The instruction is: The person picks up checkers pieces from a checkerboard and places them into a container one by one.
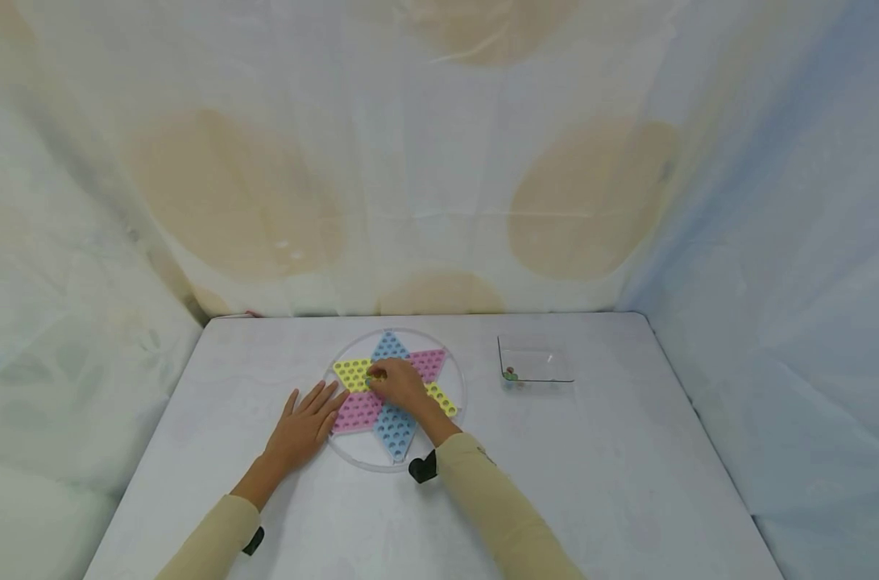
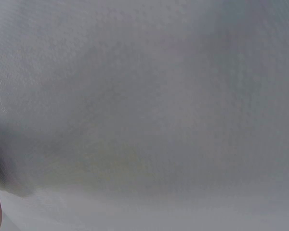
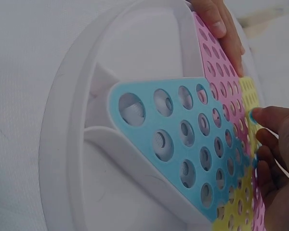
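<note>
A round white board (image 1: 359, 461) with a star of blue, pink and yellow holed panels lies on the table. My left hand (image 1: 316, 411) lies flat beside it, and its straight fingers (image 3: 220, 23) rest on the pink panel (image 3: 216, 91) at the board's left edge. Over the yellow panel (image 1: 352, 372), my right hand (image 1: 374, 377) is curled and pinches a small teal marble (image 3: 254, 116) at its fingertips. The blue panel (image 3: 183, 139) fills the right wrist view. Only blurred white cloth fills the left wrist view.
A clear square tray (image 1: 548, 362) stands to the right of the board with a few marbles (image 1: 510, 374) in its near left corner. The white table (image 1: 628, 483) is walled by draped cloth behind and at both sides.
</note>
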### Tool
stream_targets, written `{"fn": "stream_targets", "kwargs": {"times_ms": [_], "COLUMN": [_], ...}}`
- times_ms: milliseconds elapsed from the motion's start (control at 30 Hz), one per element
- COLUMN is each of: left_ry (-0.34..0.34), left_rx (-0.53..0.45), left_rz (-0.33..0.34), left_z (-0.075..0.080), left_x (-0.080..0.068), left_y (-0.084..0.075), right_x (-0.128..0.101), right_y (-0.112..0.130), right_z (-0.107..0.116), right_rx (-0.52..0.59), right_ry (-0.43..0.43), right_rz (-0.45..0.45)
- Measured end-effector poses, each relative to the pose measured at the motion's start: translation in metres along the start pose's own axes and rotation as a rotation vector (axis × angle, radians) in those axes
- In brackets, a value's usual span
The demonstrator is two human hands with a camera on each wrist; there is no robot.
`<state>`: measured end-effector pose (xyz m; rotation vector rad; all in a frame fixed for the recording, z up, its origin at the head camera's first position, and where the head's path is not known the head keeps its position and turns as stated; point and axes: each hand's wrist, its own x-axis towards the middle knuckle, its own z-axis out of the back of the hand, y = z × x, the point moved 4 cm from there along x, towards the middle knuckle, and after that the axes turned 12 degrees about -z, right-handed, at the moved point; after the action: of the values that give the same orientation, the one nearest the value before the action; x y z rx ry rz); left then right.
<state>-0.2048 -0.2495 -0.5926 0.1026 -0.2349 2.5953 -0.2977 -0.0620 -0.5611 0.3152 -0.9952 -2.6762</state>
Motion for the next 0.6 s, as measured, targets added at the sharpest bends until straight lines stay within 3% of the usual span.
{"fn": "stream_targets", "kwargs": {"times_ms": [367, 600], "left_ry": [0.002, -0.008], "left_rx": [-0.009, -0.001], "left_rz": [0.006, 0.005], "left_z": [0.0016, 0.0017], "left_x": [-0.0003, 0.0], "left_y": [-0.0022, -0.0003], "right_x": [-0.0017, -0.0029], "right_y": [0.0011, 0.0001], "right_z": [-0.0005, 0.0023], "right_rx": [-0.012, 0.06], "right_ry": [-0.003, 0.009], "right_rz": [-0.009, -0.014]}}
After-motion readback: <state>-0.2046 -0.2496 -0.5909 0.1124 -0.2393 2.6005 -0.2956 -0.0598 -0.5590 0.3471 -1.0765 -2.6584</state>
